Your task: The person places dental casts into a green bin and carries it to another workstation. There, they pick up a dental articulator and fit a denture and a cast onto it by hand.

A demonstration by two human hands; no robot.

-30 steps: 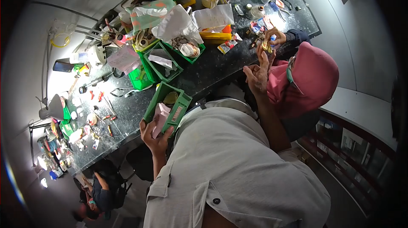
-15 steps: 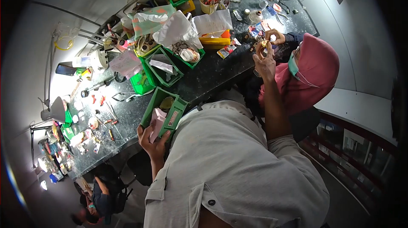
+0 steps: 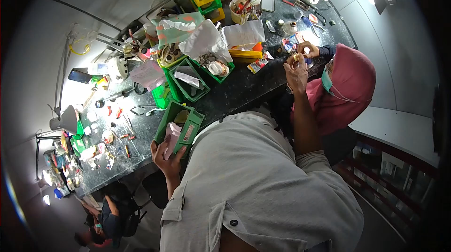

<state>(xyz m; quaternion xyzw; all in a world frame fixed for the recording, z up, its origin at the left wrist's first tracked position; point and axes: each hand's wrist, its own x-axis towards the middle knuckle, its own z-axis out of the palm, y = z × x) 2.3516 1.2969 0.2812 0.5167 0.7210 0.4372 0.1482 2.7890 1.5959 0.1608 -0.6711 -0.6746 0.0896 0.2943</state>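
Note:
My left hand (image 3: 167, 160) grips the near end of a green plastic bin (image 3: 192, 130) at the edge of the dark worktable. Inside the bin are a folded pink paper (image 3: 172, 138), touching my fingers, and a round yellowish thing (image 3: 181, 117). My right hand (image 3: 297, 74) reaches out over the table's edge, fingers raised and bent around a small yellowish piece (image 3: 296, 58) whose kind I cannot make out. A co-worker's hand (image 3: 308, 49) is right beside that piece, perhaps touching it.
A person in a pink head covering (image 3: 350, 87) sits close at the right. More green bins (image 3: 190, 83) with papers, a yellow bin (image 3: 244, 55) and a tub of brushes (image 3: 238, 15) stand on the table. Small tools and desk lamps (image 3: 66, 119) are at the left.
The view has shifted slightly, so the table appears lower and further right. My left hand still grips the bin; my right hand stays by the co-worker's hand, its fingers slightly changed.

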